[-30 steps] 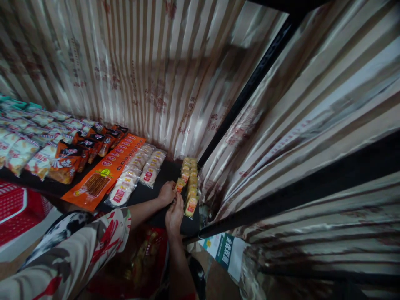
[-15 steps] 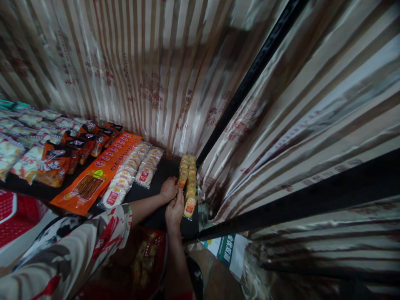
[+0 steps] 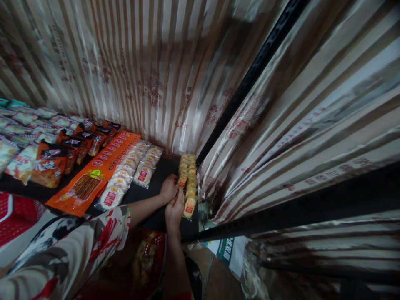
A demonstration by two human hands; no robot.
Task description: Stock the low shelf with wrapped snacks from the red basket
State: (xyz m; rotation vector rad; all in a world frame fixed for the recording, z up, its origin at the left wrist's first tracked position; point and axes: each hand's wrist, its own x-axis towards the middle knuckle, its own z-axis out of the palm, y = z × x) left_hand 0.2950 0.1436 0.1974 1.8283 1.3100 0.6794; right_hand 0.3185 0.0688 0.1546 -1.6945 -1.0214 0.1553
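Seemingly both hands (image 3: 172,199) touch packets (image 3: 188,183) — blurred.

Since a second ago our left hand (image 3: 168,188) and right hand (image 3: 175,207) scoot a bit further back along the yellow snack packs (image 3: 188,180), and our view drifts slightly right.

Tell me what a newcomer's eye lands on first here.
First, the shiny brown-and-cream striped foil sheets covering the back and right walls. Next, the long orange snack packet lying on the dark shelf among rows of wrapped snacks. Then the left hand and right hand, together at the column of small yellow snack packets by the right corner.
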